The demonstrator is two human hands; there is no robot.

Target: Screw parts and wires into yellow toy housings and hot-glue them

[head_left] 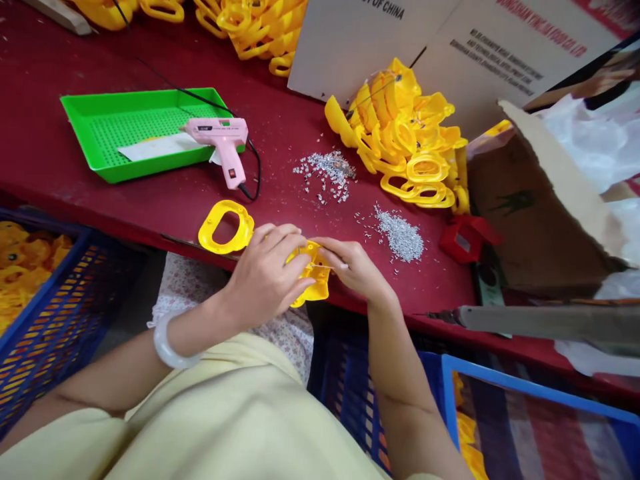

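Observation:
A yellow plastic part [316, 290] is held at the table's front edge between both of my hands. My left hand [270, 270] is closed on its left side, with the back of the hand covering much of it. The fingers of my right hand [353, 263] grip its right side near a thin pale piece that I cannot make out clearly. Just left of my left hand, a yellow oval ring-shaped part [207, 230] lies flat on the dark red table [150, 200]. Beyond my hands are a pile of small screws [401, 233] and a pile of small metal pieces [327, 170].
A pink glue gun [225, 143] rests against a green tray [103, 167]. More yellow parts [400, 133] are heaped by a white carton [350, 53]. At right are a red box [463, 240], an open cardboard box [520, 220] and a grey electric screwdriver [525, 321]. Blue crates [60, 347] flank me.

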